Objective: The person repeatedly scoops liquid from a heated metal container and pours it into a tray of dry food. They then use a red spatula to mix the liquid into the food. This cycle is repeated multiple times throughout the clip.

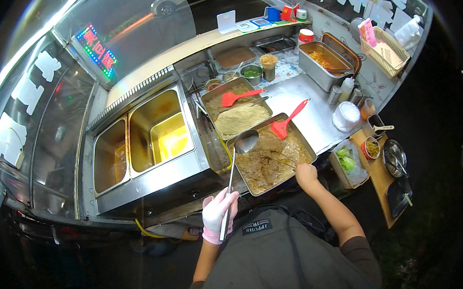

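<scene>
My left hand (220, 214), in a pink-and-white glove, grips the handle of a metal ladle (246, 141). The ladle's bowl is over the left edge of a square metal tray (249, 188) of brown sauce. My bare right hand (306, 175) is closed at the tray's right side on thin sticks (281, 160), whose far ends reach into the sauce. A red brush (280, 128) rests at that tray's top corner. Behind it, a second metal tray (265, 105) holds a beige layer, brown sauce and another red brush (230, 99).
A two-well fryer (164, 184) with yellow oil stands at the left. Farther right are a deep steel pan (314, 72), bottles (347, 90), a white lidded tub (346, 116) and a basket of lettuce (340, 174). A cup of skewers (268, 68) stands behind the trays.
</scene>
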The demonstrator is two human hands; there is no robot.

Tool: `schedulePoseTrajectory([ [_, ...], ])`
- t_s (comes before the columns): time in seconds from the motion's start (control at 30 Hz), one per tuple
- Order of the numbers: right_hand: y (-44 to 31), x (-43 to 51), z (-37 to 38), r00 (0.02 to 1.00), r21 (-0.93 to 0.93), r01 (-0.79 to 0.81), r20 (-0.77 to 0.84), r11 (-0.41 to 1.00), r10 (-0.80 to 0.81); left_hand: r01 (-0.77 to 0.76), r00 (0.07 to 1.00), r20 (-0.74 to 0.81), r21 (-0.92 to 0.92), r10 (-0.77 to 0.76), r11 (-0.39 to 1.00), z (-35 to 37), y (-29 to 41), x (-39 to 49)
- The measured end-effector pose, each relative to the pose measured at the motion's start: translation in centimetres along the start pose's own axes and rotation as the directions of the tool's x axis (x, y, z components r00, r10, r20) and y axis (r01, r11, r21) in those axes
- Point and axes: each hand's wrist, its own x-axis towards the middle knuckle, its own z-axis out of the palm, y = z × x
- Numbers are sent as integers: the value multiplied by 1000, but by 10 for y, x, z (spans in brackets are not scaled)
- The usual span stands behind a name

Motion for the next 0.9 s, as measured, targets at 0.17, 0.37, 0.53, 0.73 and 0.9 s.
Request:
schedulePoseTrajectory([
  [0.17,-8,-34,-15,972,-14,-138,188,990,138,42,999,-10,73,-41,996,-2,0,-6],
  [0.37,16,-39,26,963,728,-262,154,634,222,163,987,27,-78,-161,984,-2,-3,-10],
  [0.53,40,-110,78,612,755,-417,645,-505,458,386,921,117,-167,-371,907,-7,9,-5],
  [0.73,-26,-114,122,772,757,-608,634,-239,44,659,709,416,-678,-569,326,-17,-3,3],
  [0.9,-93,-70,74,759,742,-622,650,-250,40,403,897,378,-488,-229,774,-12,-18,3],
])
